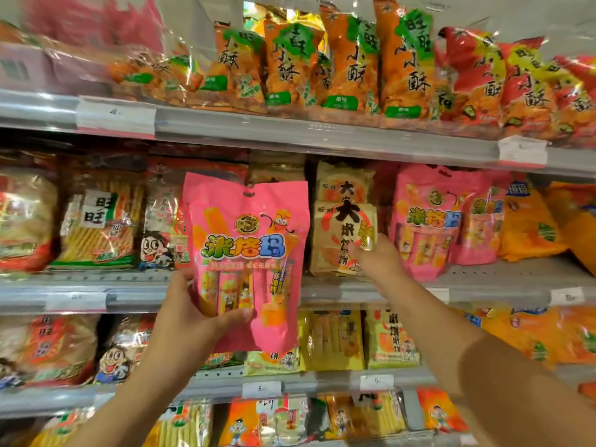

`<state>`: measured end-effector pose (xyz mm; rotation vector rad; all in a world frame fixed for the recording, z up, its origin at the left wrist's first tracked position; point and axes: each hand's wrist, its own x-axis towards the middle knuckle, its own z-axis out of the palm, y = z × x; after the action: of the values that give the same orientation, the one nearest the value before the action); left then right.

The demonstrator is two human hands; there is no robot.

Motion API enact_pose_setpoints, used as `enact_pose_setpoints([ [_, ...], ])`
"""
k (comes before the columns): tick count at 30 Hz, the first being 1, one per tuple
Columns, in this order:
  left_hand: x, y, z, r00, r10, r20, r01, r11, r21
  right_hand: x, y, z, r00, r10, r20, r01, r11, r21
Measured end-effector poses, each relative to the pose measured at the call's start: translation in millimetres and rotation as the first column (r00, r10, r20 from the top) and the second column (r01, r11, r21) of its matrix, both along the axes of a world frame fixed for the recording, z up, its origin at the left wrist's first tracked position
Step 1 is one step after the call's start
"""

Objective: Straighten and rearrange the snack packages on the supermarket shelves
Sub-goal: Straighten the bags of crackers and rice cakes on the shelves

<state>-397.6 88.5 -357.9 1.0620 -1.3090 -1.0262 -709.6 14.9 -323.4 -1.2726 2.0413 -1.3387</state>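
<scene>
Bright, even store light falls from above, and the colours come out warm and saturated. Glare streaks the clear wrappers of the orange snack bags (338,66) on the top shelf and the plastic price-strip (290,130) below them. Dark shadow sits under each shelf edge. Blur is strongest at the upper left, where the pink packs (93,24) smear, and along the far right. Shelf lines bow and tilt (wide-angle distortion). The pink package (248,250) near the centre is sharpest; the forearms low in the frame look soft
</scene>
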Motion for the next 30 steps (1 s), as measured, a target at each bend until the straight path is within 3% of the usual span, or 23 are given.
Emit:
enact_pose_setpoints([
  [3,-31,7,1,0.999,0.007,0.038,-0.007,1.0,0.003,-2,2,-1,0.993,0.053,-0.104,-0.049,0.998,0.042],
  [7,-93,20,1,0.998,0.028,0.057,-0.027,0.999,-0.022,-19,35,-12,0.972,0.188,-0.143,-0.199,0.977,-0.07],
  [9,-137,32,-2,0.991,0.082,0.106,-0.072,0.993,-0.089,-42,66,-22,0.953,0.302,-0.04,-0.303,0.931,-0.205],
  [11,-190,43,-8,0.981,0.129,0.142,-0.105,0.981,-0.165,-76,100,-32,0.921,0.349,0.174,-0.274,0.896,-0.349],
  [14,-273,55,-13,0.984,0.108,0.142,-0.077,0.976,-0.203,-148,138,-45,0.795,0.425,0.433,-0.251,0.88,-0.404],
  [18,-360,56,-7,0.987,0.071,0.142,-0.04,0.977,-0.212,-234,159,-43,0.811,0.54,0.225,-0.473,0.832,-0.289],
  [21,-404,49,-2,0.98,0.024,0.2,0.017,0.979,-0.202,-284,153,-37,0.872,0.467,0.148,-0.433,0.876,-0.215],
  [30,-486,7,18,0.919,-0.08,0.387,0.178,0.958,-0.225,-379,107,-3,0.897,0.398,0.193,-0.329,0.892,-0.311],
])
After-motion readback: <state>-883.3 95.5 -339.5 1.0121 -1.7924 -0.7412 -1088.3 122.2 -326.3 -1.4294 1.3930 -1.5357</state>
